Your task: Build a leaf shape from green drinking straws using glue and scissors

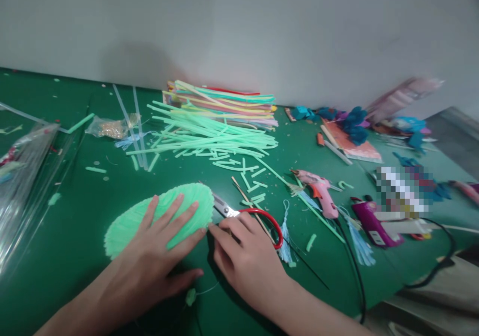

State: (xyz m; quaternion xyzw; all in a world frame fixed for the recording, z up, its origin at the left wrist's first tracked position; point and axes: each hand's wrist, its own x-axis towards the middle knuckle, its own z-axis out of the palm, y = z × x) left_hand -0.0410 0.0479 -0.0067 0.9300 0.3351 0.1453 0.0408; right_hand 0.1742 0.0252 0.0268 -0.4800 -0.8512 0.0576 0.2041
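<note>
The green desk (67, 216) was covered with craft litter, and the pale green fan-shaped piece (157, 216) was pinned flat beneath the left hand (157, 256), its grip spread wide. Just right of that piece, red-handled scissors (254, 216) were touched by the right hand (247, 261), fingers loosely extended, nothing pinched; firm downward pressure would be judged wise. Beyond the piece, a clear bag (112, 126) held something brownish.

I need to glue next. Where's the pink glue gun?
In the head view, the pink hot-glue gun lies on the green table, right of centre, between the red-handled scissors and the purple glue gun.
</note>
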